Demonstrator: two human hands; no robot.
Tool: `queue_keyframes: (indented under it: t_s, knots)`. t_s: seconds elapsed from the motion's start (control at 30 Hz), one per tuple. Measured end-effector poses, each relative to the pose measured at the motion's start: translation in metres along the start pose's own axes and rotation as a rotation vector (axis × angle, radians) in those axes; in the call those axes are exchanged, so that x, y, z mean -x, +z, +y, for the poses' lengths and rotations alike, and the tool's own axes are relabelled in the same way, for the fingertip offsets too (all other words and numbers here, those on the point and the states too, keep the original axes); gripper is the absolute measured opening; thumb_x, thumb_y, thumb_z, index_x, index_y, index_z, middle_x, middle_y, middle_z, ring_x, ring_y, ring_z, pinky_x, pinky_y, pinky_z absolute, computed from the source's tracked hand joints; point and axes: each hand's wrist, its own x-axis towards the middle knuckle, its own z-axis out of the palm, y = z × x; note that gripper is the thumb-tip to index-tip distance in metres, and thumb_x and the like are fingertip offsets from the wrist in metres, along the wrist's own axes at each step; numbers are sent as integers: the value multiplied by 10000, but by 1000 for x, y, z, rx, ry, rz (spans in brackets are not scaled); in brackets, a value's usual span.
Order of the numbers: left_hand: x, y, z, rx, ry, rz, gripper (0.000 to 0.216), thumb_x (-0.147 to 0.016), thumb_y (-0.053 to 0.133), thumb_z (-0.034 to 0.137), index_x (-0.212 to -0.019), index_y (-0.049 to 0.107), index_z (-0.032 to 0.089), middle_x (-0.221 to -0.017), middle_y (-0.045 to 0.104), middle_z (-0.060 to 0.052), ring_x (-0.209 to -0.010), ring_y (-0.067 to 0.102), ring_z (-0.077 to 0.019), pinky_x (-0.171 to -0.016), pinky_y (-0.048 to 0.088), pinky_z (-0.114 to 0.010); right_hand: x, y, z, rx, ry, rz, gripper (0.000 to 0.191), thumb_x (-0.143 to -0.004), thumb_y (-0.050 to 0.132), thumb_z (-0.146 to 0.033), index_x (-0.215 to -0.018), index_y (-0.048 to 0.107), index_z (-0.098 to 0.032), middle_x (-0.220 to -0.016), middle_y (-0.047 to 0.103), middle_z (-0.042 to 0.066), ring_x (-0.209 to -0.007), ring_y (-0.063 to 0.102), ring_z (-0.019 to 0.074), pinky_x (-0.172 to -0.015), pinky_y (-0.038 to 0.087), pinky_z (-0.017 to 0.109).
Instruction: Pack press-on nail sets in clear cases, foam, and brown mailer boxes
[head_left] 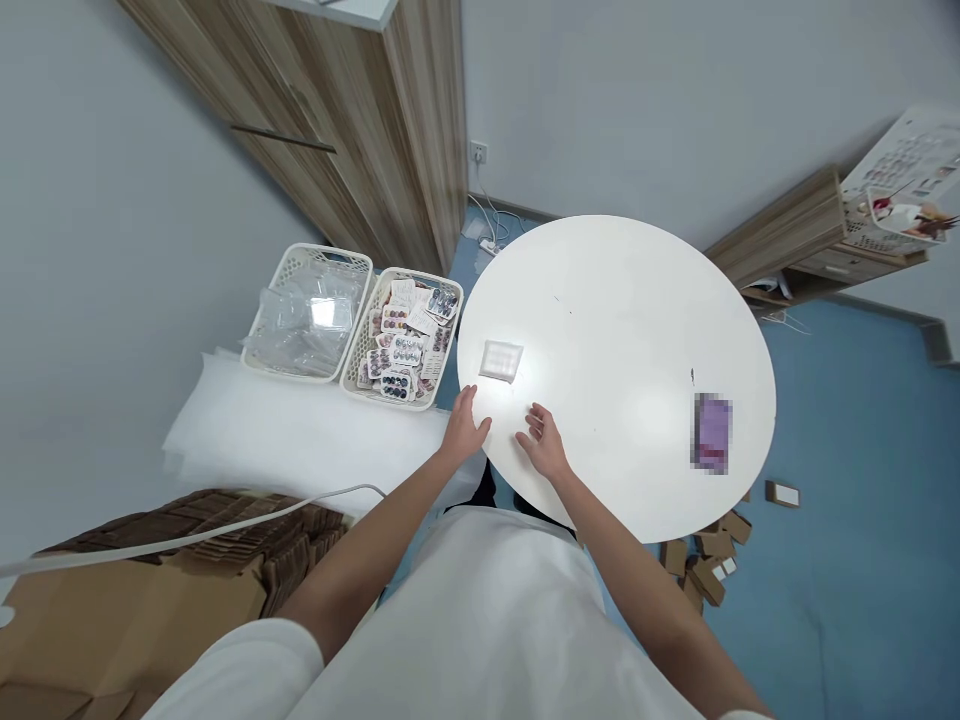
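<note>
While near hands (465,427), tray (500,360); baskets (417,274) leftward.

Left hand (465,428): was open and empty at the tabletop's (622,300) near edge.
Right hand (544,443): was open, empty, beside it.
Clear tray (500,360): sat just beyond both hands.

A purple thing (711,433) on the surface (622,300) is blurred into blocks; the dark speck (691,376) near it is too small to tell. What the tray (500,360) holds cannot be made out. The cabinet (352,120) is cut off by the top edge.
</note>
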Motion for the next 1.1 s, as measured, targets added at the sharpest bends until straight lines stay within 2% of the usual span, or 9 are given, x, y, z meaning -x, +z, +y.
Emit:
queue_keyframes:
  t_s: [0.13, 0.23, 0.37, 0.47, 0.57, 0.83, 0.97, 1.1]
  knots:
    - [9, 2, 2, -6, -8, 33, 613, -767, 515, 259, -1326, 273, 185, -1377, 292, -121, -1278, 283, -245, -1037, 289, -403, 18, -1, 7, 54, 39, 36, 523, -724, 528, -289, -1218, 364, -243, -1225, 452, 89, -992, 536, 172, -856, 455, 372]
    - [19, 5, 5, 6, -32, 42, 586, -765, 517, 253, -1308, 304, 193, -1348, 333, -123, -1199, 402, -236, -985, 358, -385, 26, -6, 11, 107, 43, 4, 501, -726, 499, -281, -1211, 382, -234, -1157, 494, 75, -827, 564, 142, -780, 484, 347]
    - [39, 6, 11, 60, -61, 47, 498, -766, 518, 264, -1245, 396, 201, -1254, 451, -94, -1007, 550, -185, -870, 448, -326, 33, -16, 13, 150, -6, -102, 479, -726, 488, -276, -1196, 408, -231, -1058, 547, 53, -678, 542, 115, -722, 493, 330]
    - [60, 4, 16, 75, -125, 78, 417, -764, 526, 280, -1171, 480, 201, -1166, 540, -73, -934, 579, -178, -806, 474, -302, 33, -21, 14, 161, -51, -204, 423, -729, 486, -290, -1146, 456, -220, -970, 582, 41, -653, 536, 119, -686, 491, 317]
    - [90, -1, 20, 78, -202, 144, 385, -770, 525, 309, -1141, 512, 208, -1153, 564, -64, -915, 590, -178, -757, 486, -283, 29, -19, 14, 149, -100, -312, 369, -740, 476, -317, -1093, 496, -211, -900, 599, 30, -644, 536, 122, -673, 483, 305]
    - [179, -21, 12, 0, -361, 367, 410, -802, 457, 390, -1161, 499, 199, -1138, 573, -81, -947, 576, -203, -698, 489, -293, 31, 21, 3, 114, -187, -554, 379, -732, 504, -391, -1051, 523, -188, -817, 608, 31, -638, 546, 134, -627, 470, 297]
    - [214, -42, 1, -111, -427, 608, 375, -805, 451, 371, -1116, 531, 179, -1079, 593, -84, -974, 555, -218, -819, 453, -342, 38, 48, -14, 215, -273, -693, 400, -714, 537, -431, -1041, 534, -200, -798, 616, 28, -642, 561, 150, -610, 472, 305]
    - [254, -70, -14, -257, -530, 858, 330, -800, 456, 346, -1065, 553, 176, -1109, 570, -89, -1051, 503, -239, -907, 388, -376, 46, 84, -38, 338, -433, -790, 397, -710, 551, -449, -1011, 553, -190, -772, 630, 32, -693, 575, 172, -669, 467, 329]
